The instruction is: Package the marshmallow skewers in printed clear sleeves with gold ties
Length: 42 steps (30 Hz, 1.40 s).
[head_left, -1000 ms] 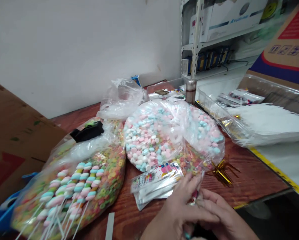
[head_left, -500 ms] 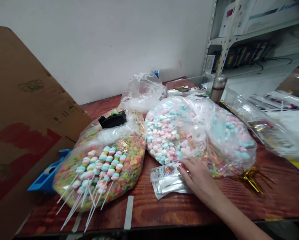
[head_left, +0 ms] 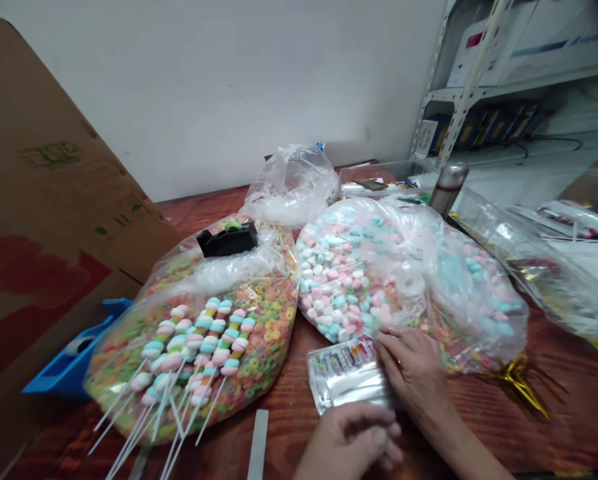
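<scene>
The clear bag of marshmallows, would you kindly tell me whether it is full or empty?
Full: the clear bag bulges with pink, blue and white marshmallows across its whole width.

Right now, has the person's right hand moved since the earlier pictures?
Yes. The right hand sits slightly farther right of the grey strip on the table, and rests at the right edge of the packets rather than on their top edge.

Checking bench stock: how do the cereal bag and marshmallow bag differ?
The cereal bag holds multicoloured rings with marshmallow skewers over them; the marshmallow bag shows mostly small pink, blue and white pieces. A black tape dispenser sits on the cereal bag, none on the marshmallow bag. Both are clear plastic on the wooden table.
</scene>
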Available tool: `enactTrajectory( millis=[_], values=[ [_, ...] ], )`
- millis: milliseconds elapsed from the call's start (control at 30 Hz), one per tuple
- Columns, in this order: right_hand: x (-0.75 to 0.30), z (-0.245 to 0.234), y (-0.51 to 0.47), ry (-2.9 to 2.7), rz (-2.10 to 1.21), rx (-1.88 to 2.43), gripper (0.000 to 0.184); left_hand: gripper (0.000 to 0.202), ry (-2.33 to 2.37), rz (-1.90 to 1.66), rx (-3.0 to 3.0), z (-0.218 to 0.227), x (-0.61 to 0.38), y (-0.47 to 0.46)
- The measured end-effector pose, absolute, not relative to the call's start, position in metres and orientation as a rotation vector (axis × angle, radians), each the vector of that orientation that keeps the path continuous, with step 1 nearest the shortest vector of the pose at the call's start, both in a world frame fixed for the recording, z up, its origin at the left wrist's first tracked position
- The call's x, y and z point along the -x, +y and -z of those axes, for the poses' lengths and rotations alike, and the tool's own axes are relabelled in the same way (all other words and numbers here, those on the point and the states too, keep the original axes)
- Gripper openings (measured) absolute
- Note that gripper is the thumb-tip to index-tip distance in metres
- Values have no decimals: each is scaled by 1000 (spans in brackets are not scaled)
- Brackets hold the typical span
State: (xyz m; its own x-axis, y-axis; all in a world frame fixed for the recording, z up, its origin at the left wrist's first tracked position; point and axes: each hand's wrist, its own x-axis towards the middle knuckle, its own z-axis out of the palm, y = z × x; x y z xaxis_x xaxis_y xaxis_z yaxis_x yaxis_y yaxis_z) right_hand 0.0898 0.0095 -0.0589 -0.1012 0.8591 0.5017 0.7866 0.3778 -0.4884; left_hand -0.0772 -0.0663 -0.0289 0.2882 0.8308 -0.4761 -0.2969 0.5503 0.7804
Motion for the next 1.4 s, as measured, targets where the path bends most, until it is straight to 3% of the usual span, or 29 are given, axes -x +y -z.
enactTrajectory(
  millis=[133, 300, 467, 567, 667, 767, 1033, 1167, 1400],
  values=[
    [-111, 45, -1, -1764, -251, 1349, 19, 47, 739, -877, -246, 28, 30, -26],
    [-130, 37, -18, -1575, -589, 1406, 25, 19, 689, -1194, 41, 23, 11, -11],
    [-126, 34, -22, -845, -1383, 1319, 59, 18, 818, -1197, -42, 27, 10, -8],
    [-119, 27, -24, -577, -1639, 1155, 38, 21, 878, -1238, -114, 27, 9, -11],
    [-117, 19, -26, -577, -1614, 1115, 25, 31, 842, -1249, -148, 23, 10, -16],
    [-118, 13, -27, -696, -1610, 1113, 27, 52, 765, -1204, -228, 17, 12, -21],
    [-119, 19, -27, -1350, -1317, 1288, 30, 24, 1082, -1287, -424, 15, 14, -21],
    [-114, 23, -31, -1423, -1071, 1434, 47, 30, 1040, -1377, -215, 17, 14, -18],
    [-121, 18, -41, -1575, -437, 1317, 38, 38, 870, -1387, 82, 22, 17, -11]
  ],
)
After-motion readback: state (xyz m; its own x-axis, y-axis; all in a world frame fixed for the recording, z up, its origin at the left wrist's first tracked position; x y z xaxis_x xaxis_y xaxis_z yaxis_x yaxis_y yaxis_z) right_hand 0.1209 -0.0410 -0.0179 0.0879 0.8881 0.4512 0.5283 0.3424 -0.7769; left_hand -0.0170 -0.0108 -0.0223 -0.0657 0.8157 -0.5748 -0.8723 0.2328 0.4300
